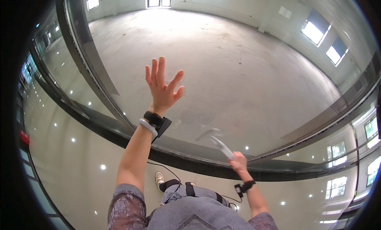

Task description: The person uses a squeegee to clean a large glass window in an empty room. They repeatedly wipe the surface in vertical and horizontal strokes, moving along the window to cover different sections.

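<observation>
My left hand (163,87) is raised with spread fingers in front of a large glass pane (208,102), holding nothing; whether it touches the glass cannot be told. Lower and to the right, my right hand (238,162) grips the end of a pale, flat, blurred tool (222,147), whose kind I cannot make out. The tool slants up and left, close to the glass, where a faint reflection of it shows. Each wrist wears a black strap with a small device, and the left one also has a pale bangle.
A dark frame (190,158) runs along the bottom of the glass, with a metal upright (86,72) at left. Thin cables (166,168) hang by my waist. Glossy floor tiles (74,170) lie around my feet. Behind the glass is a room with a bare concrete floor (178,36).
</observation>
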Tool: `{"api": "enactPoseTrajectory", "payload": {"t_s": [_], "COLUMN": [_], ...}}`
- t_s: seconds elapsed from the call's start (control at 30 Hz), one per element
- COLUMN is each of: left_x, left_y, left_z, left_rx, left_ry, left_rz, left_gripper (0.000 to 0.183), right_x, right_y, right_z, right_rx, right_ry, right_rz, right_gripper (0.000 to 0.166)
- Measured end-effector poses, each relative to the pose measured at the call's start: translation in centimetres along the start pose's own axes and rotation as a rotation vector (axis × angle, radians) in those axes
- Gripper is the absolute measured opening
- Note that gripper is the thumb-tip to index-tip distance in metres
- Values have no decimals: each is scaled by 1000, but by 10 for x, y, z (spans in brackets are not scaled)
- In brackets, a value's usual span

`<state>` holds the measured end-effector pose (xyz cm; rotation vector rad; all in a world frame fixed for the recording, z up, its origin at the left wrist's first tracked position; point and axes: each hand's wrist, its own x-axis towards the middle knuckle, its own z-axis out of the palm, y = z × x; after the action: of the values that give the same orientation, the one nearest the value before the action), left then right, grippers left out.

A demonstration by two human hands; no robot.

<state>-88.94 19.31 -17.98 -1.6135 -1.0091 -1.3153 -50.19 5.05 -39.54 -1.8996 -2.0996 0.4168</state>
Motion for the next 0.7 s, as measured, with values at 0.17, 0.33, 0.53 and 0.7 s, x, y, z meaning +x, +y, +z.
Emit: {"api": "enactPoseTrajectory", "payload": {"t_s": [0.17, 0.33, 0.53, 0.7], "left_x": [-5, -6, -8, -12], "left_y": [0, -1, -4, -3], "left_z": [-1, 0, 2, 1], "left_rx": [6, -6, 0, 28], "left_ry": [11, -2, -94, -113], "left_rz": [-32, -38, 8, 14], "left_gripper": [43, 45, 50, 52], "right_x": [-58, -8, 65, 36], "right_y": [107, -25, -178, -117], "right_z": [-9, 16, 76, 49], "right_rx": [361, 218, 392, 653], "right_ry": [-145, -276, -400, -469], "right_rz": [464, 266, 102, 253], "right_gripper": [27, 43, 52, 31]}}
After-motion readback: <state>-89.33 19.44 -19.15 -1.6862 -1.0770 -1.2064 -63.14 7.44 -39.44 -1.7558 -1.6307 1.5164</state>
